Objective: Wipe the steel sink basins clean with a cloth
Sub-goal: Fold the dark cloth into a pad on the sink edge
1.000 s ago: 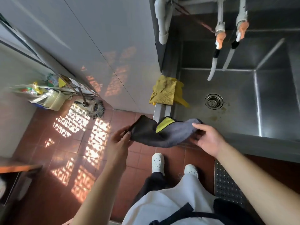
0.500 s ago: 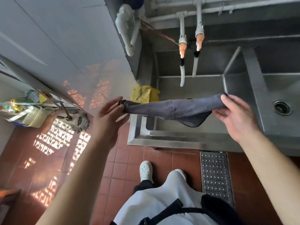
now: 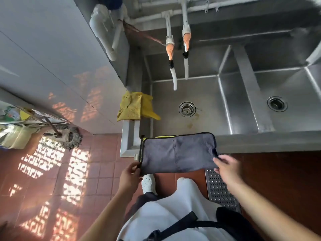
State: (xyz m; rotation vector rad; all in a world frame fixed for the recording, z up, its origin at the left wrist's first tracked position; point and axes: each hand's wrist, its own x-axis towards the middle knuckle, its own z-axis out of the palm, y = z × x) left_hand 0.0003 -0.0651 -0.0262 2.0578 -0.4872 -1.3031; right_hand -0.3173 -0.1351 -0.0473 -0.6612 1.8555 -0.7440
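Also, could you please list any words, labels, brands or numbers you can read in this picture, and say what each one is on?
No text can be read.
Bottles on the floor at left: any labels are too blurred to read.
Grey cloth, yellow cloth, sink, taps: no print visible.

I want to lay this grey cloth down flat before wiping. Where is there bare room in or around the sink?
The left basin floor is bare between its drain and the divider; the right basin is bare around its drain. The front rim right of the grey cloth is free. Crowded: the left rim under the yellow cloth, and below the hoses.
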